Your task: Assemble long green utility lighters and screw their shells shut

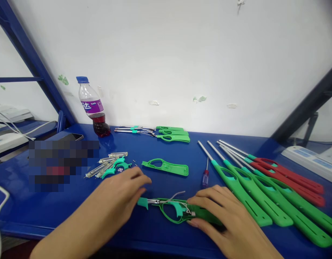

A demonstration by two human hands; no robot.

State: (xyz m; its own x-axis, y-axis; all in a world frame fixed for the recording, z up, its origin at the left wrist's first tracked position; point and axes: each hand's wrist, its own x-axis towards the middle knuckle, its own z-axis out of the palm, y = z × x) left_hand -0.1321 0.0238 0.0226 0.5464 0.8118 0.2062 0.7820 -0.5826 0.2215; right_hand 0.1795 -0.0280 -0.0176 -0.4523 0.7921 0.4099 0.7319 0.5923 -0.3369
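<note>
An opened green gas lighter lies near the table's front edge, its handle shell showing a teal trigger and thin wires. My right hand grips the handle end, thumb below and fingers above. At the other end, my left hand curls over the metal tube beside the teal collar; its index finger and thumb stand slightly apart, and the palm hides most of the tube. Behind the lighter lies a loose green half shell. A small screwdriver with a purple handle rests beyond my right hand.
Clear gas tanks and teal triggers lie left. Several green lighters and red lighters fan out right. More shells sit by the wall, near a drink bottle. A power strip stands far right.
</note>
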